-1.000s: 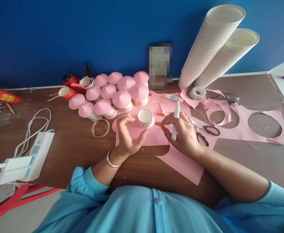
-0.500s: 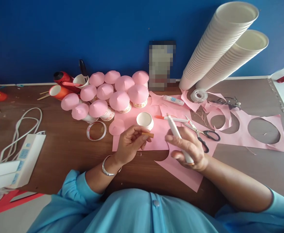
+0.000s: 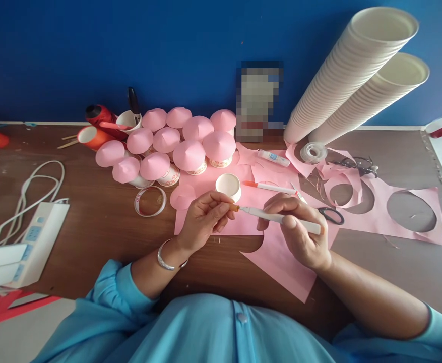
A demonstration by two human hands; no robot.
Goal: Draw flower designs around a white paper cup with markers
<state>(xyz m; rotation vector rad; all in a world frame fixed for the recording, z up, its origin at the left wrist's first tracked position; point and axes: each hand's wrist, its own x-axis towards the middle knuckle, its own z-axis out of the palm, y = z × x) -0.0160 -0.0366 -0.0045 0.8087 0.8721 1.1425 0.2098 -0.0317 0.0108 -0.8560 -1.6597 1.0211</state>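
Note:
My left hand (image 3: 204,219) pinches a small orange pen cap (image 3: 234,207) between thumb and fingers. My right hand (image 3: 300,229) grips a white pen (image 3: 279,218) lying almost level, its tip pointing left and touching the cap. Both hands hover over pink paper sheets (image 3: 281,262) on the brown table. Just beyond them stands a short white paper cup (image 3: 228,186). A small pink paper disc (image 3: 182,197) lies left of my left hand.
Several pink-capped cups (image 3: 188,154) cluster behind. Two leaning stacks of white cups (image 3: 357,80) rest against the blue wall. Scissors (image 3: 328,214), a tape roll (image 3: 313,152), a glue tube (image 3: 273,158), an orange-tipped pen (image 3: 268,187) and cut pink sheets (image 3: 409,212) lie right. A power strip (image 3: 27,242) sits left.
My right hand has turned the white pen from upright to nearly level, tip toward the left. My left hand took the orange cap, and it now meets the pen's tip.

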